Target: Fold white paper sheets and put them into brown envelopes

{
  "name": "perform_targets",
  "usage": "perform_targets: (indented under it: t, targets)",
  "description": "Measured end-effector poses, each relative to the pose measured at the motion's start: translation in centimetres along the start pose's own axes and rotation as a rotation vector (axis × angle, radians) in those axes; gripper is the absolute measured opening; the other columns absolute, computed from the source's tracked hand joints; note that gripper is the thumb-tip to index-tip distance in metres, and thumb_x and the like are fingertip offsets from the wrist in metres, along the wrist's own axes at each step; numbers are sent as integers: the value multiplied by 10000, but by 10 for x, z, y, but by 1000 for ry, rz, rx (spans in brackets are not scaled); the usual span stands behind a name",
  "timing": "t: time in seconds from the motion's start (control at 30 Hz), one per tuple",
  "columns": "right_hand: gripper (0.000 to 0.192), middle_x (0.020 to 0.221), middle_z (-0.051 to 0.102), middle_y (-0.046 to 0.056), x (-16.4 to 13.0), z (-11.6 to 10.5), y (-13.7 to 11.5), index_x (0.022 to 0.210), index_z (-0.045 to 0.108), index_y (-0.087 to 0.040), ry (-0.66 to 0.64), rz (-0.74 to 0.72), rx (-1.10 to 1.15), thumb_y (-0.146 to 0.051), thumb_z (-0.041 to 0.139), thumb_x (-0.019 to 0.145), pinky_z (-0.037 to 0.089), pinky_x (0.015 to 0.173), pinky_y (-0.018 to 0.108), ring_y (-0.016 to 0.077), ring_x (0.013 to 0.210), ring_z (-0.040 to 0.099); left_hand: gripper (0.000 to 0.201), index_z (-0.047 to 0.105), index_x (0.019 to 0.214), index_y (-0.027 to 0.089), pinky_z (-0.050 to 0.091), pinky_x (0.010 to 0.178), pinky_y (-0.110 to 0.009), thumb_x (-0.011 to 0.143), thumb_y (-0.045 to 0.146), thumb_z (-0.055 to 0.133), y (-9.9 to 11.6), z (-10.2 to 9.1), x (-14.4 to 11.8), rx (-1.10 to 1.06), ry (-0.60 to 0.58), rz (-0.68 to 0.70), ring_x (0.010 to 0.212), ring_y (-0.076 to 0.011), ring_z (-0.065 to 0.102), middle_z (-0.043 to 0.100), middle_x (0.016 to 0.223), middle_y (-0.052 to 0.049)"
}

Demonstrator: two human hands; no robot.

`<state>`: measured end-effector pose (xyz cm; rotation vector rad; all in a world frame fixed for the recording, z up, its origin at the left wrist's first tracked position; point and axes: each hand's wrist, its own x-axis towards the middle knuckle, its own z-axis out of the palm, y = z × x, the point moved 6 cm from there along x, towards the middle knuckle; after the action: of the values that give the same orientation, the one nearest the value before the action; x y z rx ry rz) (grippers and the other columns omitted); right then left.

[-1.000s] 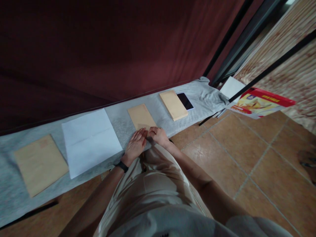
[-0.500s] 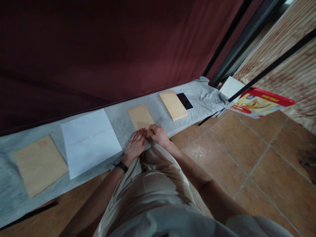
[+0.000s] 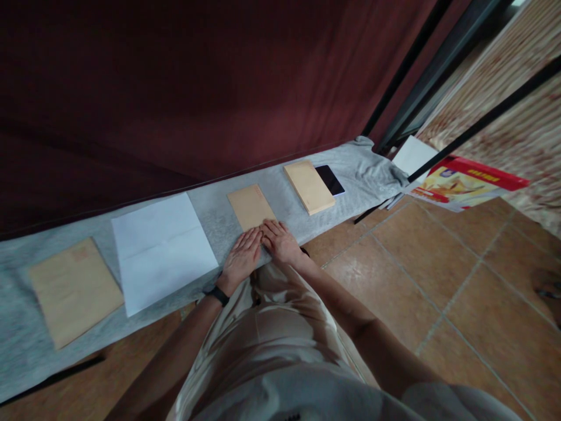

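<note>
A brown paper envelope (image 3: 250, 204) lies flat on the grey cloth in front of me, its near end covered by my hands. My left hand (image 3: 242, 252) rests flat on the envelope's near left part, fingers stretched out, a dark band round the wrist. Beside it, my right hand (image 3: 281, 241) lies palm down on the near right end, fingers extended and close to the left fingertips. Neither hand grips anything. What lies under the palms is hidden.
The grey cloth (image 3: 214, 202) covers a narrow table. To the left are white paper sheets (image 3: 164, 251) and another brown envelope (image 3: 75, 292). On the right, a stack of envelopes (image 3: 309, 186) sits by a dark phone or tablet (image 3: 331, 180). Black poles (image 3: 486, 120) rise at the right.
My right hand has gone from curled, pinching fingers at the envelope's near edge to lying flat on it. My left hand stays flat in nearly the same place.
</note>
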<state>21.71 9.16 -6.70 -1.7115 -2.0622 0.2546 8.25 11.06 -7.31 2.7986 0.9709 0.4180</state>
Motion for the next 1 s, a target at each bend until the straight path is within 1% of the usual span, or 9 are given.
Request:
perform_targets:
  t: [0.17, 0.33, 0.43, 0.53, 0.63, 0.73, 0.8, 0.9, 1.0]
  targets:
    - [485, 1599, 445, 141, -6, 4, -1, 1509, 491, -165, 12, -6, -33, -370, 437, 1073, 261, 1256, 495, 255, 1500, 382, 556, 423, 1550, 135, 334, 1250, -496, 1017, 257, 321, 1, -1, 1, -10, 1, -7, 1489, -266, 410, 493, 1563, -137]
    - [522, 1602, 434, 149, -6, 7, -1, 1543, 444, -157, 18, -1, -31, -340, 470, 1055, 259, 1258, 507, 260, 1512, 365, 533, 485, 1506, 134, 370, 1227, -487, 1016, 259, 317, -1, -3, 15, -55, 39, -27, 1424, -270, 496, 567, 1498, -146]
    - [536, 1598, 435, 162, -7, 9, 0, 1549, 429, -130, 29, 3, -38, -319, 475, 1049, 255, 1260, 511, 266, 1518, 352, 527, 492, 1494, 111, 380, 1220, -480, 1020, 256, 312, -6, -2, 29, -85, 51, -42, 1438, -273, 476, 537, 1523, -157]
    - [523, 1590, 448, 166, -8, 11, 0, 1532, 448, -118, 44, -3, -48, -337, 464, 1057, 258, 1258, 515, 277, 1513, 360, 535, 471, 1501, 91, 366, 1224, -470, 1035, 283, 289, -14, -1, 44, -88, 47, -91, 1473, -270, 426, 469, 1577, -163]
    - [480, 1549, 498, 188, -8, 13, -1, 1469, 515, -96, 57, -20, -53, -327, 487, 1049, 266, 1252, 523, 289, 1504, 373, 549, 469, 1504, 91, 302, 1257, -448, 1049, 323, 270, -17, 4, 61, -68, -10, -64, 1515, -251, 354, 419, 1616, -144]
    - [432, 1498, 551, 197, -8, 13, 0, 1416, 561, -106, 66, -18, -39, -301, 521, 1033, 274, 1246, 538, 279, 1509, 365, 537, 472, 1518, 161, 236, 1278, -457, 1050, 331, 273, -15, 15, 77, -56, -107, 36, 1533, -217, 319, 439, 1612, -89]
    - [425, 1488, 558, 197, -7, 13, 1, 1405, 565, -110, 65, -15, -38, -306, 527, 1030, 274, 1244, 540, 276, 1510, 361, 531, 477, 1519, 204, 223, 1277, -467, 1052, 343, 264, -16, 21, 86, -59, -152, 61, 1530, -200, 323, 460, 1601, -61]
    - [424, 1483, 562, 191, -6, 11, -1, 1397, 568, -108, 53, -17, -51, -327, 520, 1036, 268, 1248, 523, 280, 1497, 376, 538, 494, 1507, 220, 216, 1275, -453, 1058, 355, 230, -19, 25, 95, -64, -176, 70, 1529, -188, 320, 461, 1602, -40]
    - [428, 1491, 556, 184, -5, 8, -3, 1409, 558, -113, 43, -14, -49, -325, 517, 1040, 265, 1250, 515, 280, 1497, 373, 553, 478, 1520, 201, 208, 1277, -432, 1058, 350, 214, -22, 25, 100, -49, -181, 51, 1533, -188, 312, 436, 1618, -45]
